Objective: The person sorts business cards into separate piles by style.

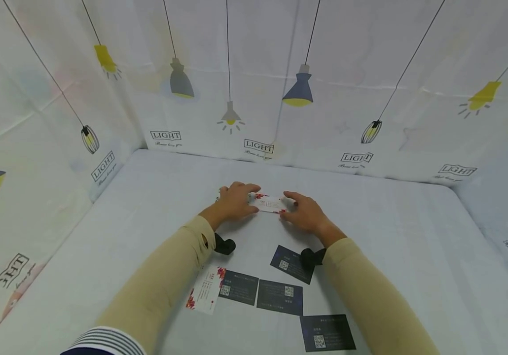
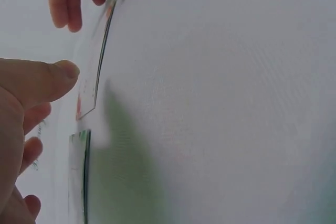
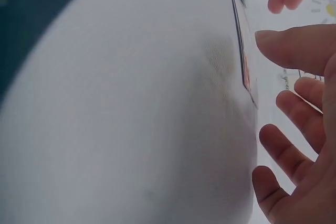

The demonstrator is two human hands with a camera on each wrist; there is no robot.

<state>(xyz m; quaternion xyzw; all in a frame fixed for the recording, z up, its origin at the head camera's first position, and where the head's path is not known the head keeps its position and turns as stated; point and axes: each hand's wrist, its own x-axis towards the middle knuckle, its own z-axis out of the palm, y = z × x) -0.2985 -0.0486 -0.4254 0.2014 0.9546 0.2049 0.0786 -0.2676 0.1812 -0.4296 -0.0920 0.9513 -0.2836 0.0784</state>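
A white card with red flower corners (image 1: 270, 203) lies on the white cloth between the two hands. My left hand (image 1: 235, 201) is at its left end, fingers loosely bent and spread, thumb tip right by the card's near edge. My right hand (image 1: 305, 214) is at the other end, its thumb and fingers apart with nothing between them. In the right wrist view the fingers hang relaxed beside the card's thin edge (image 3: 241, 40). A second white card, with green decoration (image 2: 79, 177), lies left of the first, mostly hidden under the left hand in the head view.
Nearer the body lie another red-flowered white card (image 1: 207, 290) and several dark cards with QR codes, among them one at the middle (image 1: 280, 296) and one at the front right (image 1: 328, 333). Lamp-printed curtains (image 1: 258, 74) stand behind the cloth-covered table (image 1: 396, 222).
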